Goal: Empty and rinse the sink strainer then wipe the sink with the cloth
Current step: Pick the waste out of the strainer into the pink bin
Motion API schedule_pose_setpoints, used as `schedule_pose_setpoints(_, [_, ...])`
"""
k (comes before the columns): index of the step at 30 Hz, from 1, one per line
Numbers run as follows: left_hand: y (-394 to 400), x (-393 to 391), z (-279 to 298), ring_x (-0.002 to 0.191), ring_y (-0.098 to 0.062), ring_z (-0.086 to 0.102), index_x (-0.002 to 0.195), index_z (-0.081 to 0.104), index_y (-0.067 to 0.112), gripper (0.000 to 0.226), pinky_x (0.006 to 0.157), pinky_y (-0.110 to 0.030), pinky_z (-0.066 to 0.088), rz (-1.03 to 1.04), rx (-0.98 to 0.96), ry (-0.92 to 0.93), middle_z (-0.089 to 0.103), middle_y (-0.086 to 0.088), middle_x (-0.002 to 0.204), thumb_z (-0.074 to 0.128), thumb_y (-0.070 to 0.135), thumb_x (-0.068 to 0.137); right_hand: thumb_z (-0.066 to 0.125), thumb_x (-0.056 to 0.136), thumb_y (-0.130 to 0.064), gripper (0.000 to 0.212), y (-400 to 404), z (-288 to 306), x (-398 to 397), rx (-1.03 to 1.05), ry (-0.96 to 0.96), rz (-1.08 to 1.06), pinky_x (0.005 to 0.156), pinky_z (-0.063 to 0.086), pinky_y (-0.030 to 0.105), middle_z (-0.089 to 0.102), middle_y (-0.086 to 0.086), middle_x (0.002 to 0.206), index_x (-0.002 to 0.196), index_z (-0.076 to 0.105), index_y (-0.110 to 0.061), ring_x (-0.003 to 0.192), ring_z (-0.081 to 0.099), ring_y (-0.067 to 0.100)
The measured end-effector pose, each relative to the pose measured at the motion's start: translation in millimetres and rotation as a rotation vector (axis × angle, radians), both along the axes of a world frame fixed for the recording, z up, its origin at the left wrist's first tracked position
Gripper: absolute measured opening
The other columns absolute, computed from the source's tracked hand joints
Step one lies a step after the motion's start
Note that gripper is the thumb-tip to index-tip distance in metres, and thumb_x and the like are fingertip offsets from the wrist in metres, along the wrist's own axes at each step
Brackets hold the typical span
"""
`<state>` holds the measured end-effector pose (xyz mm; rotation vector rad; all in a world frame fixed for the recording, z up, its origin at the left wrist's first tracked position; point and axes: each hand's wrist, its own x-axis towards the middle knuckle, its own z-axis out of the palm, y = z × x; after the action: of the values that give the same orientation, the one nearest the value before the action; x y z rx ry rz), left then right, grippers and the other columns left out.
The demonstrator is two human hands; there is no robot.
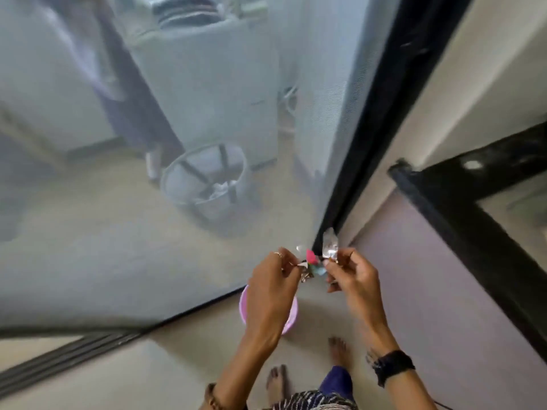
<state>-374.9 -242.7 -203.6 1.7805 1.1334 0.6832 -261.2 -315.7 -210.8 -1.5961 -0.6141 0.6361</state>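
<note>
- A big mesh screen door (148, 202) fills the room ahead, black frame (381, 113) on its right edge, and a waste basket (204, 179) sits well beyond it.
- No sink, strainer or cloth in sight, so I'd call this the emptying stage.
- A pink tub (288, 321) sits on the floor (183, 365) right under the hands, toes just behind it.
- Left hand (270, 294) pinches a clump of mixed scraps (310, 261); right hand (353, 276) is closed on a crinkled foil wrapper (330, 245).
- Best play: keep both low over the tub, then let go so nothing misses.
</note>
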Motion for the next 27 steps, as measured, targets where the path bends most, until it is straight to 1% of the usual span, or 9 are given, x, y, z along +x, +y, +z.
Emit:
schedule_pose_setpoints(4, [17,61,-38,0.074,-0.008,0.058,0.072,0.058,0.03,0.019,0.066,-0.024,0.044,-0.051,-0.072,0.106,0.064,0.01,0.075,0.059,0.016,0.084,0.064,0.084,-0.011,0.017,19,-38,57,-0.152,-0.025,0.024,0.055,0.048,0.015,0.069,-0.008,0.076,0.08,0.063,-0.028,0.064,0.062,0.003])
schedule_pose_setpoints(8, [49,113,-83,0.075,-0.016,0.059,0.081,0.064,0.016,0.007,0.067,-0.031,0.045,-0.053,-0.194,0.211,0.066,0.003,0.078,0.058,0.014,0.084,0.065,0.083,-0.007,0.027,51,-85,107,-0.324,-0.014,0.017,0.06,0.052,0.027,0.065,-0.006,0.077,0.077,0.058,-0.032,0.069,0.063,0.018])
schedule_pose_setpoints(12, [81,161,-126,0.068,-0.027,0.06,0.072,0.06,0.011,0.008,0.062,-0.041,0.051,-0.026,-0.321,0.278,0.063,-0.004,0.07,0.059,0.006,0.077,0.061,0.084,-0.001,0.018,79,-132,149,-0.459,0.044,0.025,0.073,0.057,0.043,0.06,-0.003,0.078,0.093,0.058,-0.017,0.075,0.062,0.027])
schedule_pose_setpoints(15, [100,192,-155,0.068,-0.027,0.063,0.073,0.062,0.01,0.012,0.059,-0.031,0.052,-0.023,-0.381,0.311,0.066,-0.008,0.071,0.057,0.0,0.077,0.058,0.085,0.001,0.015,98,-161,175,-0.539,0.136,0.014,0.069,0.058,0.029,0.06,-0.003,0.077,0.094,0.057,-0.011,0.078,0.062,0.025])
schedule_pose_setpoints(17, [111,203,-172,0.078,-0.031,0.065,0.087,0.065,0.003,0.016,0.07,-0.035,0.054,-0.073,-0.404,0.343,0.069,-0.015,0.084,0.052,-0.005,0.08,0.056,0.083,0.003,0.017,108,-173,187,-0.596,0.18,0.015,0.058,0.052,0.015,0.062,0.003,0.08,0.093,0.059,-0.01,0.078,0.061,0.023])
schedule_pose_setpoints(19, [117,208,-186,0.083,-0.032,0.065,0.106,0.06,0.0,0.026,0.078,-0.04,0.055,-0.143,-0.466,0.376,0.068,-0.02,0.095,0.045,-0.005,0.085,0.057,0.081,0.004,0.021,117,-184,197,-0.662,0.188,0.037,0.064,0.051,0.022,0.064,0.01,0.087,0.097,0.061,-0.007,0.08,0.062,0.027])
schedule_pose_setpoints(21, [116,205,-192,0.078,-0.029,0.063,0.115,0.054,0.001,0.027,0.073,-0.036,0.055,-0.146,-0.578,0.341,0.065,-0.021,0.096,0.042,0.0,0.091,0.053,0.083,0.004,0.022,121,-192,203,-0.68,0.23,0.025,0.072,0.053,0.029,0.065,0.015,0.095,0.101,0.061,-0.005,0.087,0.064,0.031])
schedule_pose_setpoints(24, [102,192,-192,0.067,-0.022,0.061,0.107,0.056,0.0,0.019,0.062,-0.026,0.053,-0.05,-0.735,0.237,0.064,-0.016,0.088,0.043,0.006,0.094,0.048,0.089,-0.001,0.015,115,-193,198,-0.631,0.332,-0.027,0.06,0.054,0.024,0.064,0.013,0.092,0.096,0.061,-0.006,0.072,0.062,0.021])
schedule_pose_setpoints(27, [85,185,-181,0.052,-0.015,0.058,0.094,0.06,0.0,0.016,0.051,-0.022,0.049,0.105,-0.91,0.079,0.062,-0.012,0.074,0.046,0.009,0.093,0.05,0.089,-0.004,0.014,106,-178,186,-0.543,0.435,-0.089,0.043,0.048,0.015,0.062,0.006,0.072,0.089,0.064,-0.005,0.055,0.055,0.014])
